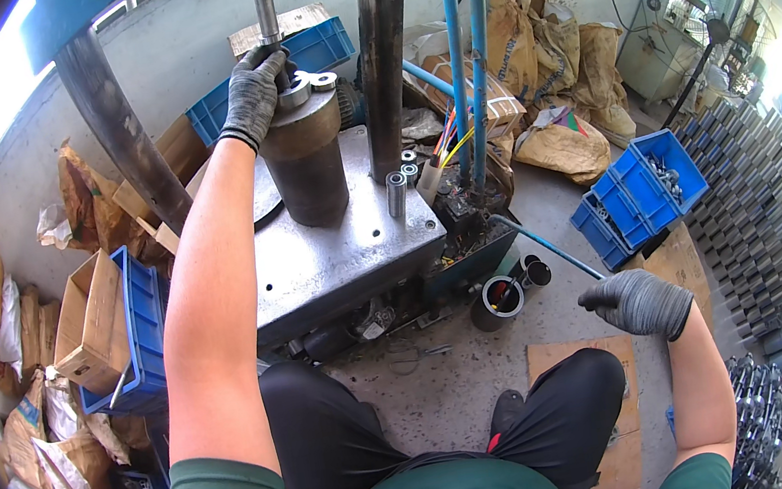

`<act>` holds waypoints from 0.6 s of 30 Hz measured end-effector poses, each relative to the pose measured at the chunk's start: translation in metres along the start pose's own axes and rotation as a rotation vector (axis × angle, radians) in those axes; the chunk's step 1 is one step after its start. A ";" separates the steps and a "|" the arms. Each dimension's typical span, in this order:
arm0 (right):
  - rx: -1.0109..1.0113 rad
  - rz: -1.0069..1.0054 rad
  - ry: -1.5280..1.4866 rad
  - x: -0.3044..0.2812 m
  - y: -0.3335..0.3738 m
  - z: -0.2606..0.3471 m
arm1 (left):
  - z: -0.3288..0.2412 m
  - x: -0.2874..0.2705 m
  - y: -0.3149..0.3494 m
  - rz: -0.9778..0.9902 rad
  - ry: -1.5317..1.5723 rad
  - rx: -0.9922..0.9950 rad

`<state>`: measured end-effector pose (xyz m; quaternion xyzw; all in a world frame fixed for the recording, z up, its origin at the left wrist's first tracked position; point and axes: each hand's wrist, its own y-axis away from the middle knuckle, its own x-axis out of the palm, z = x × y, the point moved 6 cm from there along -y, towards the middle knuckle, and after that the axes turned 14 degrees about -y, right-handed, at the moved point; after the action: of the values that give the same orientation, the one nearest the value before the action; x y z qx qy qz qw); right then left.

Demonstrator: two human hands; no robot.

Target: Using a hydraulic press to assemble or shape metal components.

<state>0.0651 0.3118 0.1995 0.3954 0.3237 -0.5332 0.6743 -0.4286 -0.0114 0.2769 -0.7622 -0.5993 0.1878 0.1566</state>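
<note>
A person in a green shirt sat at a shop-floor press, both hands in grey knit gloves. The left hand (254, 98), on the far side of the metal worktable (364, 233), was raised to the foot of the upright steel ram (264, 0), its fingers bent; what they gripped was hidden, and how tightly they closed could not be told. Just beside them, a steel ring (295, 96) and a small two-eyed link (322, 82) sat atop the dark, collared cylinder (308, 176) that stood upright on the worktable. The right hand (642, 301), well apart on the near right, was closed around the near end of a slanting blue lever (553, 248). Short steel bushings (397, 195) stood near the worktable's right edge, and an open-topped black tube (497, 305) stood on the floor between the worktable and the lever. Farther right, blue crates (640, 185) held metal parts beside stacked grey tubes (755, 210), while brown paper sacks (532, 36) leaned along the far wall.
</note>
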 end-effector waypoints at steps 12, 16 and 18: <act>-0.101 -0.571 0.010 -0.057 -0.021 0.018 | -0.024 -0.005 0.010 -0.128 -0.195 0.112; -0.133 -0.904 0.347 -0.118 -0.060 0.023 | -0.034 0.004 0.009 -0.127 -0.176 -0.028; -0.040 -1.083 0.282 -0.150 -0.069 0.016 | -0.036 0.013 0.008 -0.157 -0.190 0.009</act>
<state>-0.0351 0.3591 0.3229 0.2276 0.5776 -0.7390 0.2616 -0.4023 -0.0014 0.3035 -0.6912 -0.6684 0.2490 0.1166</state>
